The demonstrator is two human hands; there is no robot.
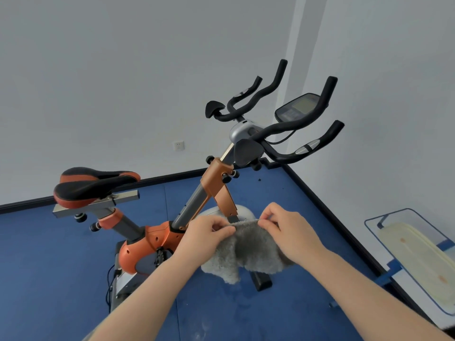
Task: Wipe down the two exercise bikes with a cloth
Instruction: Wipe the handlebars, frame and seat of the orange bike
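Your left hand (205,230) and right hand (285,230) hold one grey fluffy cloth (248,252) between them, in the lower middle of the view. The fingers (222,228) of your left hand pinch the cloth's top edge at its 9 o'clock end, and your right hand's fingers pinch the same edge at the 3 o'clock end, so the edge is stretched between them and the rest hangs down in folds. Just beyond your hands, at 12 o'clock, stands the orange and grey exercise bike (172,232) on the blue floor (49,267). Its black saddle (93,185) is at 10 o'clock, its black handlebars (293,124) and display console (299,107) at 1 o'clock. The cloth does not touch the bike.
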